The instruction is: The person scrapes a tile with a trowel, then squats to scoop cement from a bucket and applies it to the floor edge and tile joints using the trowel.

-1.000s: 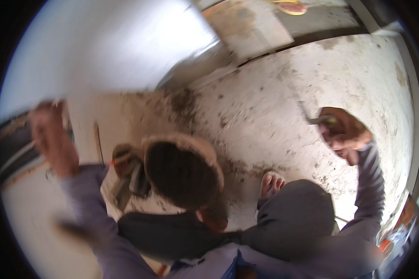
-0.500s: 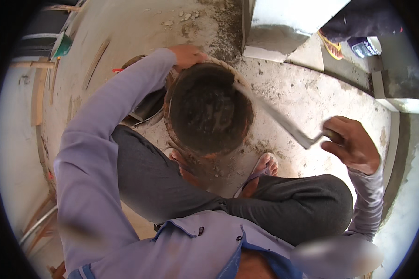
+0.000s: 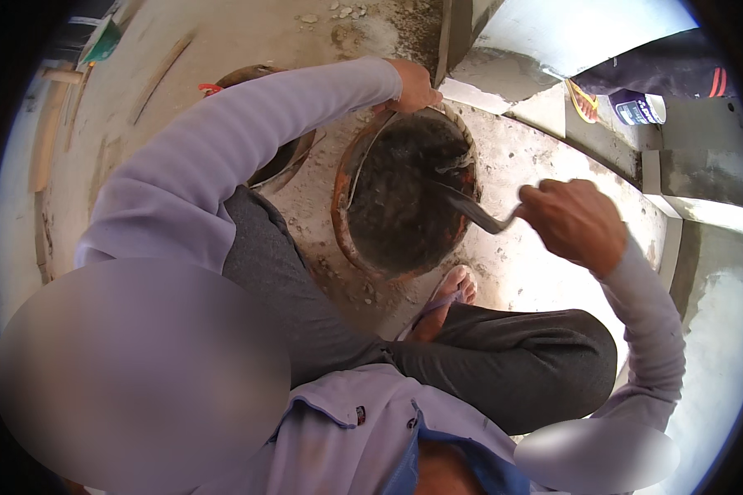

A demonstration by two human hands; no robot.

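Observation:
A round bucket (image 3: pixel 343 202) with a dirty orange-brown wall stands tilted on the floor in front of my feet. Wet grey mortar (image 3: pixel 388 194) lies inside it. My left hand (image 3: pixel 414 87) is closed on the far rim, its fingertips partly hidden. On the right, my right hand (image 3: pixel 574 224) is wrapped round the handle of a trowel (image 3: pixel 470 208). The trowel's blade reaches over the near right rim into the bucket, and its tip is down in the dark mortar.
Behind my left forearm stands a second container (image 3: pixel 285 161), partly hidden. A pale block-like structure (image 3: pixel 504 70) rises at the far right. Beyond it are another person's sandalled foot (image 3: pixel 584 103) and a dark tub with a white rim (image 3: pixel 636 109). A wood strip (image 3: pixel 161 78) lies far left.
The trowel has gone from above the rim down into the bucket as my right hand moved left. The bucket has tipped and shifted right in view, with my left hand on its rim.

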